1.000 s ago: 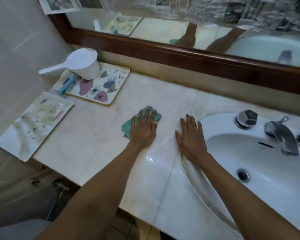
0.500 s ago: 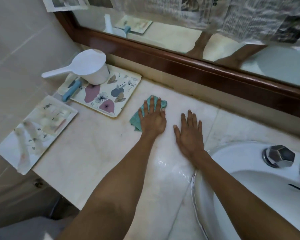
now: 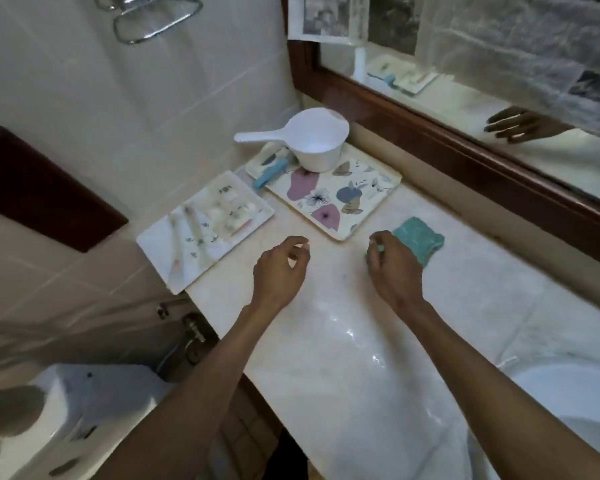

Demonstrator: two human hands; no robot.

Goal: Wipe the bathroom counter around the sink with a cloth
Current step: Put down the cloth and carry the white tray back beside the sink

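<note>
**Cloth changes hands, wiping paused**

Half a second ago the left hand (image 3: 280,268) pressed the cloth (image 3: 419,242) flat. Now it hovers empty, fingers loosely curled. The right hand (image 3: 394,268) pinches the cloth's near corner; the cloth lies at 2 o'clock from it, beside the floral tray (image 3: 381,199). Probably the counter (image 3: 343,358) near the trays comes next.

Pale marble counter (image 3: 343,358) bearing a teal cloth (image 3: 421,241) pinched by the right hand (image 3: 394,268), left hand (image 3: 279,271) loosely curled and empty, floral tray (image 3: 329,199) carrying a white scoop (image 3: 317,140), and sink (image 3: 568,393) at right.
</note>
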